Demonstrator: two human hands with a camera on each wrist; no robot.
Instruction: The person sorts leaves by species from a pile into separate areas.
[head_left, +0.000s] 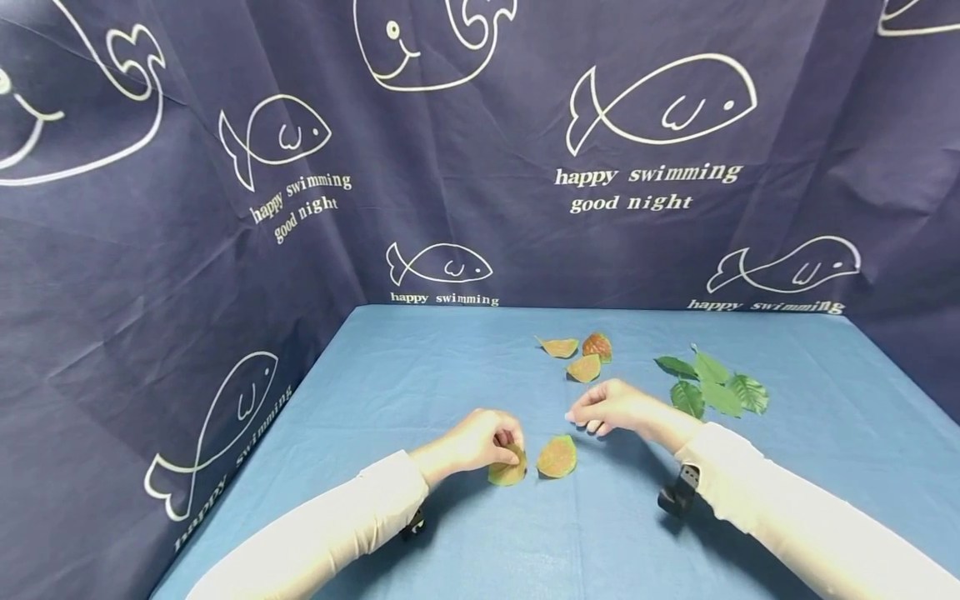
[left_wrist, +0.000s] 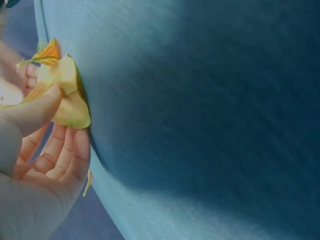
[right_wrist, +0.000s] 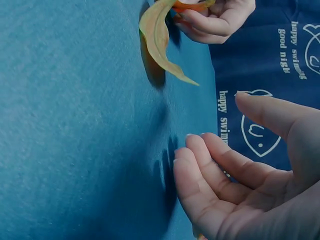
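In the head view my left hand (head_left: pixel 480 439) pinches a yellow-orange leaf (head_left: pixel 507 476) low over the blue cloth. The left wrist view shows the thumb on the upper face of this yellowish leaf (left_wrist: pixel 74 111) and the fingers beneath it. Just to its right, a second yellow-orange leaf (head_left: pixel 557 457) lies on the cloth. My right hand (head_left: pixel 613 407) hovers above and right of that leaf, holding nothing. In the right wrist view the right hand (right_wrist: pixel 235 190) has its thumb apart from its bent fingers, and a curled leaf (right_wrist: pixel 157 37) lies beyond the fingertips.
Farther back on the blue cloth (head_left: pixel 420 367) lie two yellowish leaves (head_left: pixel 558 347) (head_left: pixel 584 367) and a reddish-brown leaf (head_left: pixel 597 347). Several green leaves (head_left: pixel 722 397) are grouped at the right. A dark printed curtain (head_left: pixel 525 217) encloses the back and left.
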